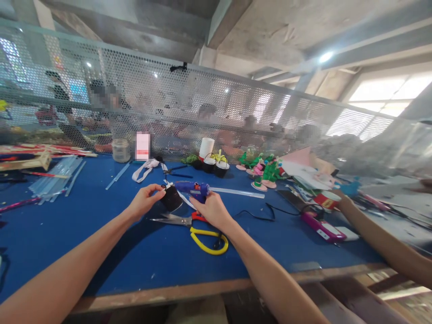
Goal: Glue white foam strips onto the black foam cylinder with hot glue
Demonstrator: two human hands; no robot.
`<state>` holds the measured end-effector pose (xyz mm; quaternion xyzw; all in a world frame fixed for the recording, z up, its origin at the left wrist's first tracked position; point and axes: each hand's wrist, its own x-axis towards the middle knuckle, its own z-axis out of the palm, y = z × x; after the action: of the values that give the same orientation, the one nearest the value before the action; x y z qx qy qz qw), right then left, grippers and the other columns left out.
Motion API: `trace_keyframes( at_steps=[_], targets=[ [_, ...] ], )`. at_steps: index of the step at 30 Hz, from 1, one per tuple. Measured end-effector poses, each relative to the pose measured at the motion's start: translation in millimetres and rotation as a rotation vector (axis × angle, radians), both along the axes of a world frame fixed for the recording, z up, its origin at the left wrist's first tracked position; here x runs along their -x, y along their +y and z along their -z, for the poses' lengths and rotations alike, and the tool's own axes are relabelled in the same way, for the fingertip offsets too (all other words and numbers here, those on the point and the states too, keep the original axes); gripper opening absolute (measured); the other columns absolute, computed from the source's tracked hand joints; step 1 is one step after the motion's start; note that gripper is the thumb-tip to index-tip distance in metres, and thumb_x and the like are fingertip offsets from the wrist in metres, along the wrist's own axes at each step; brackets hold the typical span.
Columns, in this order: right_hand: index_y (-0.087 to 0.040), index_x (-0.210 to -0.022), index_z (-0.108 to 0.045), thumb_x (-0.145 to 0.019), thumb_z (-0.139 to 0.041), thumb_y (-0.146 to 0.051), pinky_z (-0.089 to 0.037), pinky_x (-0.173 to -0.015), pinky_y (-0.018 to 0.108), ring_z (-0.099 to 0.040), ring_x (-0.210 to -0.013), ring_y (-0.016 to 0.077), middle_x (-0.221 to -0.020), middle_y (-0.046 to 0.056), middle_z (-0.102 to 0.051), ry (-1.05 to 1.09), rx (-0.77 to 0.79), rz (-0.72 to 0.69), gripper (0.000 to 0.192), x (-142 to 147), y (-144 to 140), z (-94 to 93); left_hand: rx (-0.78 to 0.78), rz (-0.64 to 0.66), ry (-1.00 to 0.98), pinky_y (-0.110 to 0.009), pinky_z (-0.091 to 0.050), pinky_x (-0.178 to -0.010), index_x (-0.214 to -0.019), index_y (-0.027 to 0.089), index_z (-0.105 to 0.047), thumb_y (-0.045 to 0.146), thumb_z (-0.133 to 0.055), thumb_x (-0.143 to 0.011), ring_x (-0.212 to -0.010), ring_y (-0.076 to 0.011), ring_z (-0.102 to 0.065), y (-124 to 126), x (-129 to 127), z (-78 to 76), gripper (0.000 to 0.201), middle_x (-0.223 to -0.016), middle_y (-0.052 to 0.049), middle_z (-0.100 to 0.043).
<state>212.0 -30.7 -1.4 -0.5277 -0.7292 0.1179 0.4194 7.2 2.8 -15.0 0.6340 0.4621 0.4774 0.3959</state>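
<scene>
My left hand [146, 199] pinches a small black pot [171, 198] with a thin wire handle, holding it just above the blue table [101, 243]. My right hand [212, 208] grips a blue glue gun [192, 188] whose tip points left at the pot; a clear glue stick [236, 192] juts out of its back to the right. A white ribbon strip hangs by the pot. Scissors with yellow and red handles [202, 230] lie on the table right under my hands.
More black pots [216, 165], a white roll [206, 146] and green-pink craft figures [261, 173] stand at the back. Clear glue sticks [57, 180] lie far left. Another person's arm [378, 238] reaches in at right beside a pink box [322, 227]. A mesh screen closes the far edge.
</scene>
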Motion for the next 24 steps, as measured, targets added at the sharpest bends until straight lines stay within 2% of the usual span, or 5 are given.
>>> trace_keyframes(
  at_steps=[10,24],
  targets=[
    [-0.016,-0.073,-0.061,-0.072,-0.052,-0.026,-0.043,-0.057,0.027,-0.059,-0.058,0.0196,-0.061,0.005,-0.063,-0.137,-0.043,0.006,0.013,6.5,-3.8,-0.6,0.003,0.052,-0.031,-0.027,-0.038,-0.071,-0.067,0.016,-0.057,0.047,-0.063,-0.059,-0.071,-0.0147,-0.053,-0.4,0.1,-0.1,0.032,-0.074,0.0,-0.061],
    [-0.017,-0.066,-0.057,-0.071,-0.052,-0.022,-0.041,-0.055,0.028,-0.057,-0.056,0.0192,-0.058,0.005,-0.061,-0.145,-0.045,0.029,0.009,8.3,-5.7,-2.0,-0.009,0.071,-0.013,-0.026,-0.037,-0.07,-0.065,0.017,-0.055,0.046,-0.062,-0.059,-0.07,-0.0143,-0.051,-1.0,-1.0,-2.2,0.031,-0.071,0.001,-0.059]
  ],
)
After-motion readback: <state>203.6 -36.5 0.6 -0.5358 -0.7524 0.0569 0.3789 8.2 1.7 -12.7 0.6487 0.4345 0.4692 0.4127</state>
